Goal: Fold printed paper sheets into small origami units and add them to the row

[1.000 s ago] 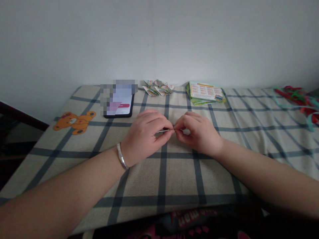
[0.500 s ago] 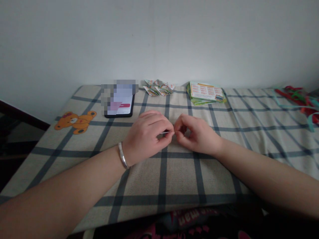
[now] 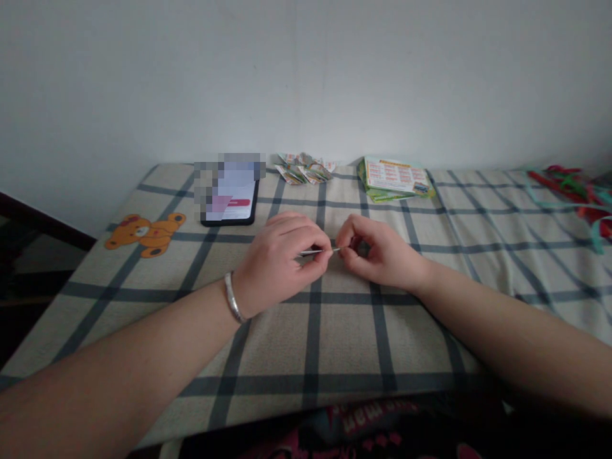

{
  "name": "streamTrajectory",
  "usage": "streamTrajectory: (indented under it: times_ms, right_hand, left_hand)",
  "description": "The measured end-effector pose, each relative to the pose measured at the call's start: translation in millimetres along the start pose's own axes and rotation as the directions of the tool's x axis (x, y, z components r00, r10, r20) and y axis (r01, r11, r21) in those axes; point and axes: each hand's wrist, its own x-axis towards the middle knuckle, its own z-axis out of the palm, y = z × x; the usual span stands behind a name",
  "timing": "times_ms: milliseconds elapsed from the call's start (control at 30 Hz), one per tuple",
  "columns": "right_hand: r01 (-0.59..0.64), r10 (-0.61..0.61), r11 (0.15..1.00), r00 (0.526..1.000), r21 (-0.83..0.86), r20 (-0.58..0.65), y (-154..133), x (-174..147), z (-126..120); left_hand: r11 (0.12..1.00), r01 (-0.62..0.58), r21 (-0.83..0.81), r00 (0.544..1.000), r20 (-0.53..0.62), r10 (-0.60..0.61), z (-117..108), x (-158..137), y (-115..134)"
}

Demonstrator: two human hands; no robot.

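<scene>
Pale sliver of a thin piece (image 3: 310, 253), seen edge-on, strung between both hands over the checked cloth (image 3: 344, 344); too slim to identify. Left hand (image 3: 282, 258) pinches it, thumb to forefinger, the inner end lying under the arched palm. Right hand (image 3: 382, 255) pinches the outer tip, other fingers curled. Two-point hold presumably steadies something so narrow; fingertips nearly touching, likely for fine control. Phone (image 3: 239, 207) face-up, near the left hand, perhaps for easy glancing. Folded papers (image 3: 303, 173) and cards (image 3: 396, 177) sit against the wall (image 3: 335, 83), probably keeping the near side free for handwork. Ribbons (image 3: 568, 183) heaped far right, well apart. Bear (image 3: 148, 236) flat at left.
</scene>
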Motion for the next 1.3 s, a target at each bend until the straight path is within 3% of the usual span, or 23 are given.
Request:
streamTrajectory:
  times_ms: [500,700,900,1033,1300]
  right_hand:
    - [0.008,-0.011,0.998,0.998,-0.057,-0.06,-1,-1,-1]
    - [-0.001,-0.016,0.994,0.988,-0.108,-0.155,2,-2,-1]
    - [-0.051,0.061,0.997,0.972,0.049,-0.226,10,0,0]
    - [-0.074,0.097,0.989,0.977,0.126,-0.188,12,1,1]
    - [-0.097,0.123,0.984,0.976,0.146,-0.18,12,2,1]
  left_hand:
    - [0.999,0.032,-0.018,0.999,0.029,-0.031,-3,0,-4]
    - [0.996,0.085,-0.003,0.996,0.025,-0.085,-3,0,-5]
    - [0.984,0.179,0.021,0.984,-0.024,-0.178,-3,-1,-7]
    - [0.962,0.266,-0.054,0.962,-0.043,-0.269,-2,-2,-10]
    - [0.926,0.313,-0.21,0.946,-0.013,-0.323,0,-4,-15]
